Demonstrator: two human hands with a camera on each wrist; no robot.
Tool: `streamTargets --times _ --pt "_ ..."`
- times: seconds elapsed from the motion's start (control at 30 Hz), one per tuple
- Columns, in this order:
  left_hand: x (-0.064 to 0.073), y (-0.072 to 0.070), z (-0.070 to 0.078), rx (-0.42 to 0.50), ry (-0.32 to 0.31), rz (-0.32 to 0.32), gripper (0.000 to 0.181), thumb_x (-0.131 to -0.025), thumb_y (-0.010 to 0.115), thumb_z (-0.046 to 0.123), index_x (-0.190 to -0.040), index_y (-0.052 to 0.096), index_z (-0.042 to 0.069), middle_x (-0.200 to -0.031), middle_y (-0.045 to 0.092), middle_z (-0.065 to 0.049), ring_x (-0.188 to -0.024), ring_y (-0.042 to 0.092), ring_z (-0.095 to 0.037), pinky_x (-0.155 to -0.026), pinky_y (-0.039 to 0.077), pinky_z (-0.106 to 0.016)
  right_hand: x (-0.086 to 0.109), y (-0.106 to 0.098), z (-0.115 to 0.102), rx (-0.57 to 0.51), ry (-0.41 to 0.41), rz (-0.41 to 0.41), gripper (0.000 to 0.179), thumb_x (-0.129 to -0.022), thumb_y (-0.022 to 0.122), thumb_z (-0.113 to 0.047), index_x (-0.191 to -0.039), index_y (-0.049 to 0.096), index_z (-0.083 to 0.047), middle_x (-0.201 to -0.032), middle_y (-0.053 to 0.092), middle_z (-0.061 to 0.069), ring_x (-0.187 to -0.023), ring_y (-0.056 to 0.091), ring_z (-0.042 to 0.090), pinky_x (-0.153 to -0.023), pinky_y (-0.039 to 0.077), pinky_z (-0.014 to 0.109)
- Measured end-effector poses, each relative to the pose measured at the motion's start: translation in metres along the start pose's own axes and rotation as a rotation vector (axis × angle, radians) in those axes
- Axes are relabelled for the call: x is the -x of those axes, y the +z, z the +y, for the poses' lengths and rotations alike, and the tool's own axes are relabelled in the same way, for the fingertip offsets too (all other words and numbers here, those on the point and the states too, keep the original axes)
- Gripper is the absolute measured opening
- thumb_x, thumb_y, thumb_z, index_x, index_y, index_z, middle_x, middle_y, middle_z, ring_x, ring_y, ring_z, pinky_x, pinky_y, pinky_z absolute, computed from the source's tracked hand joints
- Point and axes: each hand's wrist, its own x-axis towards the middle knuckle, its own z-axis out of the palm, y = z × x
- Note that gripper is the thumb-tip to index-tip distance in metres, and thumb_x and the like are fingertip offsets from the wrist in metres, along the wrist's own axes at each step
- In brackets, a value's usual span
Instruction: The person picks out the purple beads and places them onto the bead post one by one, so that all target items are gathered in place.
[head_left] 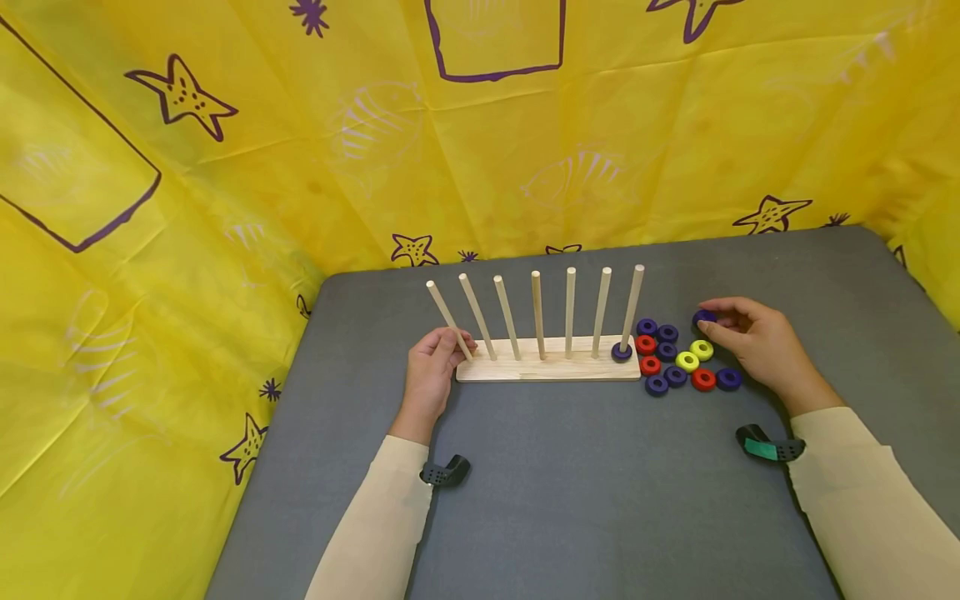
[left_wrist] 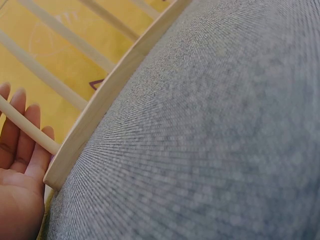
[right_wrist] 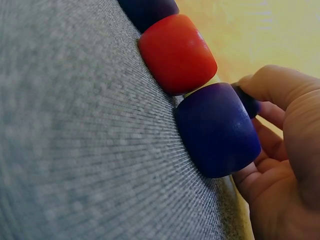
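Observation:
A wooden peg rack (head_left: 517, 371) has a flat base and a row of several upright pegs. My left hand (head_left: 433, 367) is at its left end, fingers around the leftmost peg (left_wrist: 32, 127); the left wrist view shows those fingers behind the peg. At the right, my right hand (head_left: 757, 346) pinches a dark blue ring (head_left: 703, 317) between thumb and fingers. One blue ring (head_left: 621, 353) sits at the foot of the rightmost peg. In the right wrist view, the pinched ring is partly hidden behind a nearer blue ring (right_wrist: 220, 132).
Loose rings lie between the rack and my right hand: several blue, red ones such as this red ring (head_left: 703, 380), and two yellow, one a yellow ring (head_left: 686, 361). The grey table (head_left: 525, 500) backs onto a yellow patterned cloth (head_left: 480, 167).

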Motion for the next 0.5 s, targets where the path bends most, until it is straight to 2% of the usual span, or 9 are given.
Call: streamTargets --times 0.33,0.5 --pt "-0.0003 -0.0003 0.0003 -0.012 -0.002 -0.005 0.034 -0.11 0.066 0.026 -0.104 0.073 -0.006 -0.103 0.071 -0.015 -0.099 0.071 -0.025 -0.093 0.059 -0.037 -0.0014 0.0002 -0.0013 -0.018 -0.03 0.038 0.032 -0.102 0.08 -0.009 -0.13 0.072 0.003 -0.106 0.068 0.015 -0.083 0.056 0.011 -0.071 0.045 0.012" --pt "0.0001 -0.0008 0.0005 -0.014 -0.004 0.0 0.037 -0.111 0.065 0.023 -0.106 0.069 -0.013 -0.103 0.071 -0.016 -0.099 0.071 -0.027 -0.094 0.059 -0.039 -0.0007 0.0002 -0.009 -0.007 -0.041 0.041 0.031 -0.101 0.08 -0.007 -0.129 0.073 0.002 -0.108 0.064 0.015 -0.086 0.054 0.013 -0.072 0.043 0.011"
